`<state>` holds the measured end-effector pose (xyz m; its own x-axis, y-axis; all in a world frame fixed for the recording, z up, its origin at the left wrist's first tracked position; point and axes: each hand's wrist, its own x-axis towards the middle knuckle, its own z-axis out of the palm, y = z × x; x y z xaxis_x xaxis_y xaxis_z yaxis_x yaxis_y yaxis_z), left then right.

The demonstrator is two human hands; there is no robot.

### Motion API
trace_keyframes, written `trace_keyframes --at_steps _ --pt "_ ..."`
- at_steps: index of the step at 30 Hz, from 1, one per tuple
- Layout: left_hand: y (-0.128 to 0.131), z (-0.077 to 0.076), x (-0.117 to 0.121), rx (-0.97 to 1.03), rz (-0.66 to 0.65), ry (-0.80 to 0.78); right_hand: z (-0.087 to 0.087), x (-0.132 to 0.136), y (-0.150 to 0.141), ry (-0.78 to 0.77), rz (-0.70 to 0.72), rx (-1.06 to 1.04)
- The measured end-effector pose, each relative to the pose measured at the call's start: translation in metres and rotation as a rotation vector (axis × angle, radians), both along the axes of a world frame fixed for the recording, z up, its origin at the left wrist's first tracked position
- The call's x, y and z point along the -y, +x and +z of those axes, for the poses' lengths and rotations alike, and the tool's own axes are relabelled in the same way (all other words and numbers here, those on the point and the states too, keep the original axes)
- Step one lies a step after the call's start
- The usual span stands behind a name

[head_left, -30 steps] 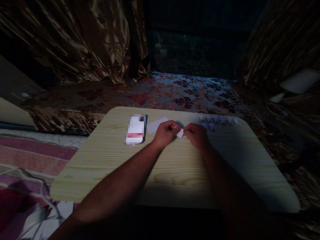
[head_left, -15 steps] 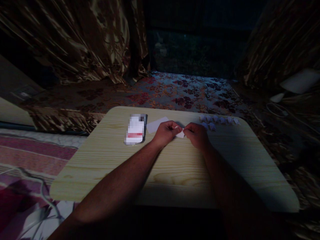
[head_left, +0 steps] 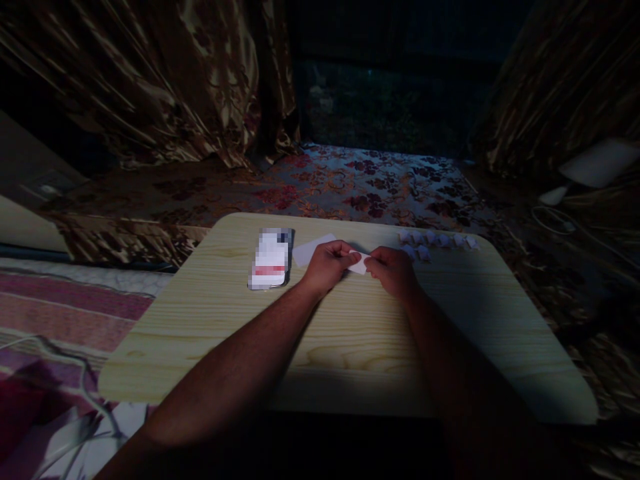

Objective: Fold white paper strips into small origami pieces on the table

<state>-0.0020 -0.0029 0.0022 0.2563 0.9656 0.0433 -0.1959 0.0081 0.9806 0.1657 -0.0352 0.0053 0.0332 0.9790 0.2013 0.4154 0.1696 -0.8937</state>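
Between my two hands is a small piece of white paper [head_left: 359, 264], held just above the wooden table. My left hand [head_left: 329, 264] pinches its left side, thumb lying on top. At the right edge, the thumb and fingers of my right hand [head_left: 393, 269] are closed on the same paper. A flat white sheet of paper [head_left: 313, 250] lies beyond my left hand, partly covered by it. Past my right hand, several small folded paper pieces [head_left: 443, 239] sit in rows near the table's far right corner.
A blurred-out phone-shaped object [head_left: 273, 259] lies on the table [head_left: 200, 320], left of my hands. Behind the table is a ledge with a floral cloth [head_left: 380, 180], flanked by curtains [head_left: 210, 80]. A lamp [head_left: 597, 163] stands at the right, and a cable [head_left: 85, 373] runs at lower left.
The paper between my hands now shows a larger flat face. My right fingers have shifted slightly along its edge, and my left thumb lies flatter on it.
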Motion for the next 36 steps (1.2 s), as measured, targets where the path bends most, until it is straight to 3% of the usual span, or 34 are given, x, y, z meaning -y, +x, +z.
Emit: trace_keyframes --at_steps 9,15,22,36 --pt "0.0013 0.0015 0.0000 0.056 0.045 -0.039 0.0031 0.0014 -0.0015 0.001 0.045 0.033" --pt "0.0013 0.0038 0.0021 0.055 0.008 -0.025 -0.0012 -0.0009 0.0002 0.076 -0.018 0.103" --pt "0.0010 0.0028 0.0008 0.040 0.092 0.021 -0.0016 -0.0008 -0.0002 0.027 0.028 0.096" --pt "-0.0007 -0.0040 -0.0036 -0.055 0.113 0.068 -0.0044 -0.0034 -0.0001 0.096 -0.074 0.171"
